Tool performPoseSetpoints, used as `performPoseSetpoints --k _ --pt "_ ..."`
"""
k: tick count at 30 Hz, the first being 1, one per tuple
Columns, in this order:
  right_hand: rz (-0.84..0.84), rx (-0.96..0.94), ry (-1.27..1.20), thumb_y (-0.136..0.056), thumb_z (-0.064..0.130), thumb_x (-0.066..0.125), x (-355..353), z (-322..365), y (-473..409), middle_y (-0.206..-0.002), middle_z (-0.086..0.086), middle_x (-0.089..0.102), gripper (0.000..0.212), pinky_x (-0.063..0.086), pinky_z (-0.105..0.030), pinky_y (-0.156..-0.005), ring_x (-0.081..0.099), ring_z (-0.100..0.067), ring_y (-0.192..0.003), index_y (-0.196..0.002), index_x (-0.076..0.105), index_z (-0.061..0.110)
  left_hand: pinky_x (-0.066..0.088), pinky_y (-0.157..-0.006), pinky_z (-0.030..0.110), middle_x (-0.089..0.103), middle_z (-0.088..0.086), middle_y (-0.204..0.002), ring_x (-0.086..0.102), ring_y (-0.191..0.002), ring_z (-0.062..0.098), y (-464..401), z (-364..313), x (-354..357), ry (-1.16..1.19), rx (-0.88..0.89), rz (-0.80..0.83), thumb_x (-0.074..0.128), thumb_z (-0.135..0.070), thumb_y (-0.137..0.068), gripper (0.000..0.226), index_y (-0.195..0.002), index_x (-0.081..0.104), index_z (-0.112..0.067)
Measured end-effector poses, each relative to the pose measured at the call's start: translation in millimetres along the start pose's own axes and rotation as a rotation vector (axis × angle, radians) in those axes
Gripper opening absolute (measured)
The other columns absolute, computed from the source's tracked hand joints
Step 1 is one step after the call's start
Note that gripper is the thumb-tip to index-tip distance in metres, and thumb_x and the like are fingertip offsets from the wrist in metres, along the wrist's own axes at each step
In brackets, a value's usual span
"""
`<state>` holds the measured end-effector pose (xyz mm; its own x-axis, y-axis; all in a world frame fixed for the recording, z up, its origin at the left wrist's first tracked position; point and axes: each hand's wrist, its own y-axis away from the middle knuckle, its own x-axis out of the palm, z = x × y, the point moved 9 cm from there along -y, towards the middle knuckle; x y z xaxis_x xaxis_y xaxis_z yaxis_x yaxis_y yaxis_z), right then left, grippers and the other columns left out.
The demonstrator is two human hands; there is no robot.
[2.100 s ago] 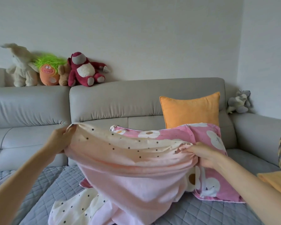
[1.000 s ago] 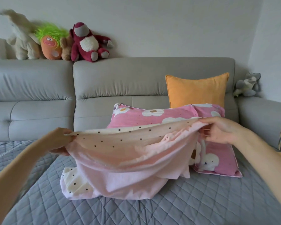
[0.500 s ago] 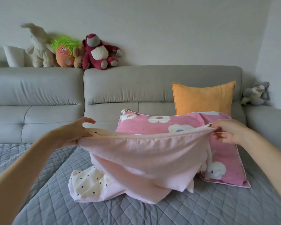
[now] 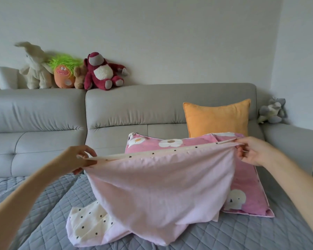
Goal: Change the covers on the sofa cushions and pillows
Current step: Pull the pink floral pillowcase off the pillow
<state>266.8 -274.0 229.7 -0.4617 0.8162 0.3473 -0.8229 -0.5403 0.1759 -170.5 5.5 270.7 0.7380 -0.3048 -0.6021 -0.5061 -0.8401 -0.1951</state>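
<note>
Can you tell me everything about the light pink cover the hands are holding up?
The light pink cover looks like soft, thin cloth, plain pale pink on the side facing us and cream with small dark dots on the other. The left hand and the right hand each pinch one end of its top hem, stretched in a nearly straight line. The rest hangs loose and wrinkled, its bottom bunched on the grey quilted seat. It hangs in front of the pink flowered pillow.
</note>
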Motion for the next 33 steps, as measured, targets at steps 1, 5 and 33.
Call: performPoseSetpoints --k 1,5,33 --pt "0.013 -0.001 -0.029 -0.088 -0.001 0.051 2 0 0 -0.07 -0.005 0.049 0.035 0.039 -0.013 -0.036 0.044 -0.006 -0.03 -0.113 0.049 0.024 0.032 -0.033 0.016 0.057 0.021 -0.083 0.039 -0.034 0.01 2 -2 2 -0.018 0.01 0.028 0.065 0.006 -0.081 0.01 -0.087 0.064 -0.002" --pt "0.06 0.013 -0.025 -0.09 0.003 0.051 11 4 6 -0.066 -0.004 0.047 0.012 0.038 -0.011 -0.036 0.04 -0.008 -0.051 -0.082 0.053 0.012 0.024 -0.035 0.013 0.055 0.01 -0.073 0.03 -0.041 0.008 3 -3 -5 0.299 -0.013 0.069 0.058 0.004 -0.086 0.012 -0.091 0.063 -0.005" --pt "-0.219 -0.79 1.132 -0.091 0.014 0.049 56 71 1 -0.063 -0.007 0.047 0.028 0.027 -0.033 -0.054 0.045 -0.028 -0.066 -0.063 0.044 0.009 0.034 -0.055 0.026 0.06 0.019 -0.064 0.05 -0.059 0.024 -37 -26 -49 -0.057 0.226 -0.477 0.054 -0.007 -0.092 0.016 -0.082 0.064 0.0"
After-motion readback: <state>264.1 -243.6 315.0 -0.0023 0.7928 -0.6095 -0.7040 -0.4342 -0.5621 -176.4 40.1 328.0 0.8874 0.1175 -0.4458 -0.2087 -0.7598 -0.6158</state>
